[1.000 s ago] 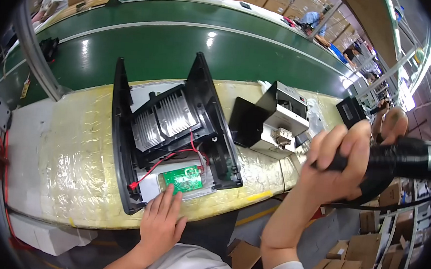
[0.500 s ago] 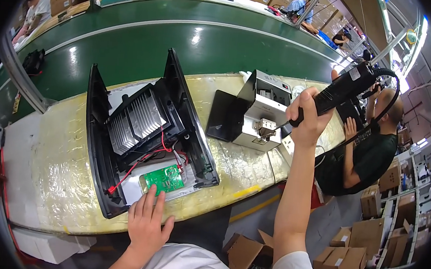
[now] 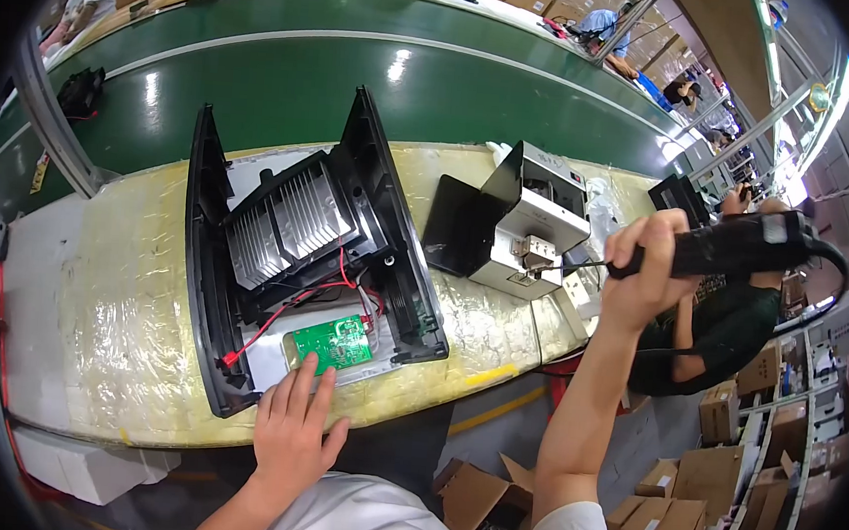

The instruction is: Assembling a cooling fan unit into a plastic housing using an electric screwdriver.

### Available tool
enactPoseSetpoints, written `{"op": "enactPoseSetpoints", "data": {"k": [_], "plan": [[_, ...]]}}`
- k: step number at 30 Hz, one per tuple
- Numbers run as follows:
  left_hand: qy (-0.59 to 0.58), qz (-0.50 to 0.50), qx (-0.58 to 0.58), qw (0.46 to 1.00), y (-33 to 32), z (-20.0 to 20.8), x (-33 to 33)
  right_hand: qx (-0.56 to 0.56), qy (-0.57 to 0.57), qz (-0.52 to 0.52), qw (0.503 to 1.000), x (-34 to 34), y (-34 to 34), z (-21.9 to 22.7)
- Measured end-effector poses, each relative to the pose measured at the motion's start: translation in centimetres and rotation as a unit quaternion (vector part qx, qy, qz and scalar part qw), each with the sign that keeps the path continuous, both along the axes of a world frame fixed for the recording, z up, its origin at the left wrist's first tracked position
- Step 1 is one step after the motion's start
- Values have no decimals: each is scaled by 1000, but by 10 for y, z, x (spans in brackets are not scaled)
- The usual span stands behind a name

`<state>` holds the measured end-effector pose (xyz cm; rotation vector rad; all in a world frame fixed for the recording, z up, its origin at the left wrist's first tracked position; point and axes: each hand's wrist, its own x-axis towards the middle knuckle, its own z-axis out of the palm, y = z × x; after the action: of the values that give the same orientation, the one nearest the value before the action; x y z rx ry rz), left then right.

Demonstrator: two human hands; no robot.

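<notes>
My right hand [image 3: 650, 271] is wrapped round a black electric screwdriver [image 3: 726, 249], its cord trailing off to the right. The long thin bit points left, its tip at the small metal outlet on the front of a light grey screw feeder box [image 3: 536, 224]. The box's dark lid stands open. My left hand [image 3: 298, 419] lies with fingers stretched out, fingertips at the near edge of a green circuit board [image 3: 332, 341]. That board rests inside a black plastic housing [image 3: 430, 329], beside red and black wires [image 3: 277, 326]. A finned silver heat sink [image 3: 294, 226] sits tilted in the housing.
The bench [image 3: 94, 340] has a yellowish, film-covered top. Beyond it runs a green conveyor belt [image 3: 290, 78]. A co-worker in a dark shirt [image 3: 735, 336] is close on the right. Cardboard boxes [image 3: 677, 519] stand on the floor at the lower right; an open carton [image 3: 477, 495] is near me.
My right hand has lowered and moved right, bringing the screwdriver from a steep slant to nearly level. The bit stays by the feeder outlet. My left hand keeps its place at the board.
</notes>
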<state>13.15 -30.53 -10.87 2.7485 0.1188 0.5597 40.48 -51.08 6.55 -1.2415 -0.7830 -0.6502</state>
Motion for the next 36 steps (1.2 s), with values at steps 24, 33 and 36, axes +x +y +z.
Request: {"op": "enactPoseSetpoints", "data": {"k": [24,33,36], "plan": [[-3,25,13,1000,2,-3,13,-95,147,381,908,89,9,-14],[9,38,-1,999,-6,-2,25,-13,219,285,933,49,-24,-34],[5,19,-16,1000,-10,5,32,62,61,365,927,-15,-20,23]]}}
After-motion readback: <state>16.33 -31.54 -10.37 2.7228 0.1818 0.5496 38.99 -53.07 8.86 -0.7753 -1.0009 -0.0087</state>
